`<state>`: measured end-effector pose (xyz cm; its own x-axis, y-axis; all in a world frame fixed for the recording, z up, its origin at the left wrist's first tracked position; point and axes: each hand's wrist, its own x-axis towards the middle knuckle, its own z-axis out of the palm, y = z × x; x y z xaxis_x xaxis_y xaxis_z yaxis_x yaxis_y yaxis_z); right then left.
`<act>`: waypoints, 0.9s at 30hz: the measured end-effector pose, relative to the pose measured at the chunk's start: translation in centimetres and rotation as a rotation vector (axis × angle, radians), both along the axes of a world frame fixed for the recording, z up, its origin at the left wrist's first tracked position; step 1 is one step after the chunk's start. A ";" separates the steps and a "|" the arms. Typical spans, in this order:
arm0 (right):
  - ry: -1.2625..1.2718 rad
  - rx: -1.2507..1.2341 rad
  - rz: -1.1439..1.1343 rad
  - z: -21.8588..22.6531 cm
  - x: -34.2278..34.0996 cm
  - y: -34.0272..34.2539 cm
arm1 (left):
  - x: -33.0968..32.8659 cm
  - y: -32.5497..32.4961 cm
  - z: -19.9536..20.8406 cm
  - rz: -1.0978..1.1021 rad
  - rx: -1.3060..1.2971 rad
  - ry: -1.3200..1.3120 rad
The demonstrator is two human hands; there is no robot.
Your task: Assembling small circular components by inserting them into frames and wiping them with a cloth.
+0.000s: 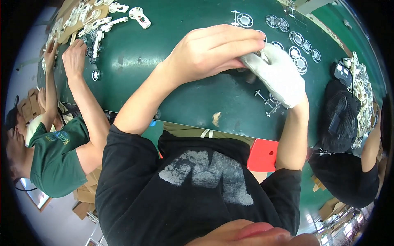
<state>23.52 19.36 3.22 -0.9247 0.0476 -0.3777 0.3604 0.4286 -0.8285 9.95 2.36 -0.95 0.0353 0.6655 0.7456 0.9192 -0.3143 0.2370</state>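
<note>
My bare left hand (pixel 213 51) reaches over the green table (pixel 180 102) and its fingertips meet my right hand (pixel 283 74), which wears a white glove. The fingers of both hands are closed together around something small; only a sliver shows, and I cannot make out what it is. Just beyond my hands lie several round spoked grey rings (pixel 300 64). Below the gloved hand sits a thin grey branched plastic piece (pixel 269 104), and another thin piece (pixel 235 18) is beside a ring (pixel 245 20) at the far side.
White plastic parts (pixel 140 17) are heaped at the far left, where a co-worker in a green shirt (pixel 61 151) handles them. At the right stand a black mesh-like object (pixel 340 115) and more pale parts (pixel 363 98) near another person. A red stool (pixel 262 156) shows below the table edge.
</note>
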 end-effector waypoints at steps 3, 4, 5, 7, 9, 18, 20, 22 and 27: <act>0.279 0.062 -0.030 -0.6 0.2 -0.8 | 0.5 0.0 0.5 0.020 -0.066 -0.243; 0.208 0.071 -0.014 -0.2 0.1 -1.0 | 0.6 -0.2 0.6 -0.043 -0.107 -0.394; 0.296 0.109 0.009 -0.6 0.2 -1.0 | 1.1 -0.2 0.2 -0.099 -0.126 -0.596; 0.482 0.085 -0.003 -2.5 0.4 -1.4 | 1.5 -0.3 0.2 -0.104 -0.294 -0.844; 0.463 0.203 -0.020 -2.9 0.2 -1.7 | 2.0 -0.2 0.0 -0.138 -0.266 -0.995; 0.539 0.441 -0.088 -3.5 0.7 -2.5 | 1.4 0.0 0.1 -0.277 -0.221 -1.056; 0.521 0.469 -0.060 -3.7 0.7 -2.6 | 1.4 -0.1 -0.1 -0.252 -0.248 -1.021; 0.585 0.514 -0.126 -3.8 0.6 -3.3 | 1.6 0.1 -0.7 -0.190 -0.205 -0.934; 0.237 0.167 -0.090 -2.8 -0.3 -2.2 | 1.5 0.1 -0.3 -0.061 -0.368 -1.130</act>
<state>23.24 17.19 0.39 -0.9755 0.1762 -0.1320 0.2080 0.5414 -0.8147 11.44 2.49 -1.29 -0.4802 0.8662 0.1385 0.1169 -0.0933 0.9887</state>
